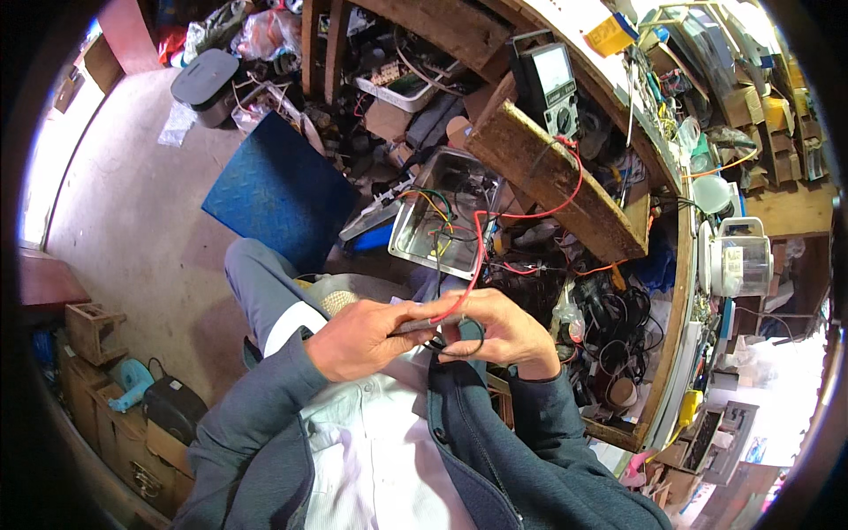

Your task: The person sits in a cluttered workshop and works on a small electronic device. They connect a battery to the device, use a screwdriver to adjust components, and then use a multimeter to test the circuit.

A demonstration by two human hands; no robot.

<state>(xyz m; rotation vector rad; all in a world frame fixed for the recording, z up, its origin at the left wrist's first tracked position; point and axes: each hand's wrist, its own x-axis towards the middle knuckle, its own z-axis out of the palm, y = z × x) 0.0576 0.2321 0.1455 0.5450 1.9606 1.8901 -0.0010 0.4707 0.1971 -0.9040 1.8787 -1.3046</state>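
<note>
In front of my chest, my left hand [360, 339] pinches a thin flat grey piece [415, 327], seen nearly edge-on, so its kind is unclear. My right hand [502, 329] meets it from the other side, fingers curled around a red test lead [480, 252] whose end lies against the piece. A black lead [477, 346] loops under the right fingers; the probe tips are hidden. The red lead runs up to an analog multimeter [549, 84] on a wooden ledge. Just beyond my hands sits an open metal tray [408, 231] with coloured wires inside.
A worn wooden board [565, 177] slants at the right over tangled black cables [618, 331]. A blue sheet [278, 190] leans by my knee. Farther right, a clear plastic jar [742, 258] stands on a cluttered bench. A dark bin [205, 84] is on the floor at far left.
</note>
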